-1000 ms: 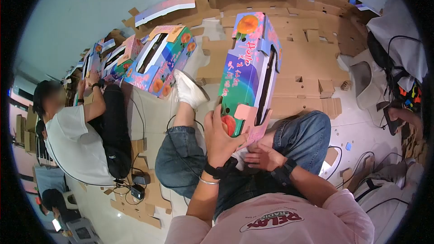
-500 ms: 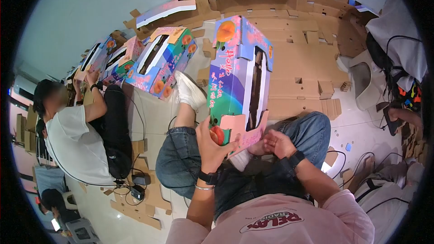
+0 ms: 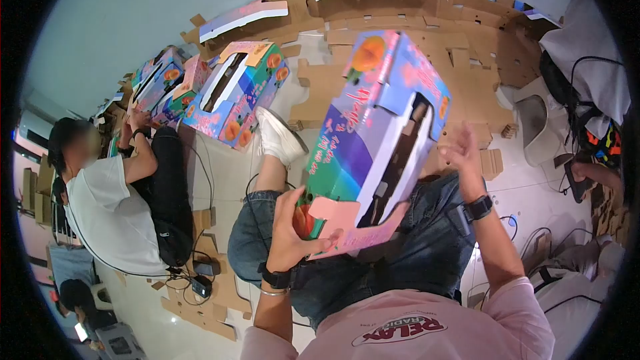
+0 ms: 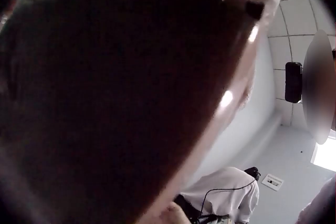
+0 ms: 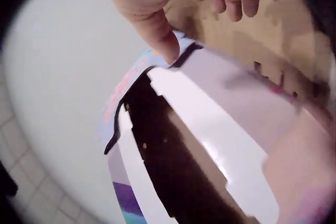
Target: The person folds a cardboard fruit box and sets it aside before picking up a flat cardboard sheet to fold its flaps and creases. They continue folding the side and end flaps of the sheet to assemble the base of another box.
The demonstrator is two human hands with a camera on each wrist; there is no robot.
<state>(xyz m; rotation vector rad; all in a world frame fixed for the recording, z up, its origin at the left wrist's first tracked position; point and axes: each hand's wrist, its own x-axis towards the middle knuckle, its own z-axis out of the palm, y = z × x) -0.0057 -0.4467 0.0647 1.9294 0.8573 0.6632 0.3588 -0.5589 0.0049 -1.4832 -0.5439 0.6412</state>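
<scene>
A colourful printed carton [image 3: 353, 140] with peach pictures and a long slot in its top is held tilted above the lap. My left hand [image 3: 292, 232] grips its near left corner, thumb over the pink end flap. Beyond the box's right side, my right hand [image 3: 465, 153] is raised with its fingers relaxed, holding nothing. The right wrist view shows the slot between white edges of the carton [image 5: 231, 129], with the right hand [image 5: 184, 3] above its far end. A dark, blurred surface fills most of the left wrist view.
Similar cartons [image 3: 235, 93] stand at the left, where a seated person [image 3: 113, 207] handles one. Flat brown cardboard [image 3: 460, 60] covers the floor ahead. A grey plastic stool [image 3: 537, 120] stands at the right. Cables and black adapters [image 3: 202, 285] lie at the lower left.
The carton has come nearer and turned, its far end now leaning right. My left hand moved left with it. My right hand rose from beside the near end to beyond its right side.
</scene>
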